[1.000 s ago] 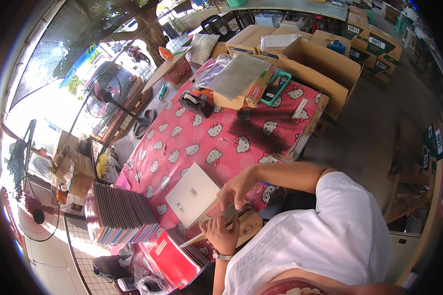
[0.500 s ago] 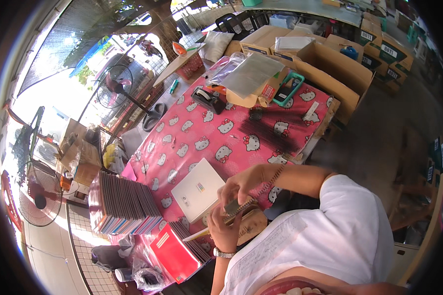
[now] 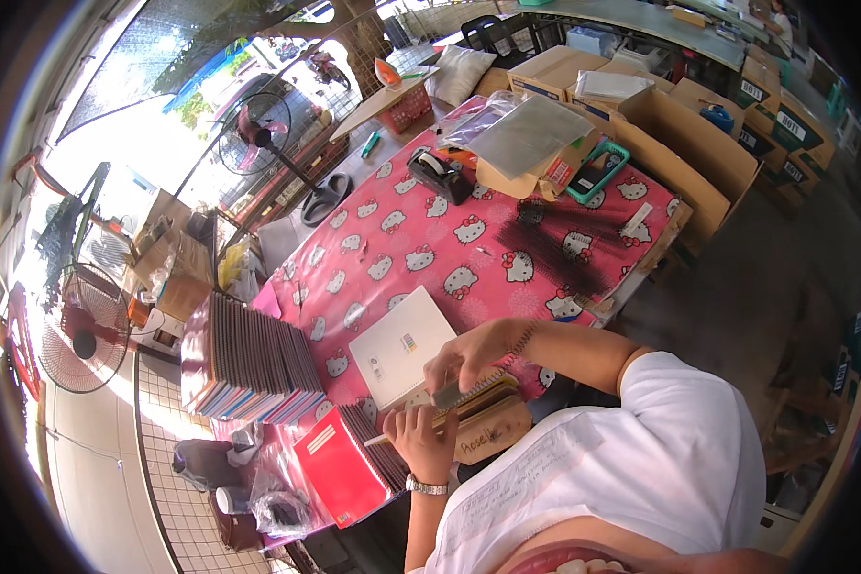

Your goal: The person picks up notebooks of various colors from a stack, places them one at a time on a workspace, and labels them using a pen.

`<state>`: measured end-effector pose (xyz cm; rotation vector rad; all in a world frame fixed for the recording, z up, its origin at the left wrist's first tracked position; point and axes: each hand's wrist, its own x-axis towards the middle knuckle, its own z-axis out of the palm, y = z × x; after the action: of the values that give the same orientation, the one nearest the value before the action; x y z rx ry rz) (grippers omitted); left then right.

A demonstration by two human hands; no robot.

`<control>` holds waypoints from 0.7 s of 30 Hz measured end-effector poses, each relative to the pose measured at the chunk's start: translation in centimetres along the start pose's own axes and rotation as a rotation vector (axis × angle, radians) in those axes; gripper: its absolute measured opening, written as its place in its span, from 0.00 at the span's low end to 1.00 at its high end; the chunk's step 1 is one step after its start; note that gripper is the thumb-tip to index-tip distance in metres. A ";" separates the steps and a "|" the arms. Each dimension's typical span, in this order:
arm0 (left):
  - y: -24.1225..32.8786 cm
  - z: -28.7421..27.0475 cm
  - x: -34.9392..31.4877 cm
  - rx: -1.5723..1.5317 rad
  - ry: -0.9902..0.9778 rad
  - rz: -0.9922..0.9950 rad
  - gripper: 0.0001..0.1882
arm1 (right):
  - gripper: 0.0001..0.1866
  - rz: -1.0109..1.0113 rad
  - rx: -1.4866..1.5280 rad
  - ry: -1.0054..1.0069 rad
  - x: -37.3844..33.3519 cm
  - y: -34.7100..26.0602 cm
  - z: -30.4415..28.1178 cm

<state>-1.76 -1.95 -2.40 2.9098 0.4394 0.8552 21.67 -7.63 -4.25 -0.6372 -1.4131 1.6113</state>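
A person's right hand (image 3: 471, 356) pinches a small, grey rectangular block (image 3: 446, 394) beside a thin, dark spiral coil (image 3: 519, 346) near a pink cartoon-print table (image 3: 392, 277); the left hand (image 3: 423, 442) sits close, fingers curled, its grip unclear.

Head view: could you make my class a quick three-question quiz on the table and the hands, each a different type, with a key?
1. True or false: the black tape dispenser stands outside the green basket.
2. What colour is the top cover of the shorter notebook stack? A) blue B) red C) green
3. Which is nearer that stack: the left hand or the right hand?

Key: 1. True. 2. B. 3. The left hand.
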 end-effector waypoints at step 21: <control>-0.3 -0.3 -0.4 -0.009 0.096 -0.161 0.18 | 0.26 0.201 -0.160 0.101 2.0 1.5 -1.4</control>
<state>-2.32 -1.74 -2.42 2.7861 0.6649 0.9723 21.46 -5.16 -5.66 -0.9677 -1.4500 1.6042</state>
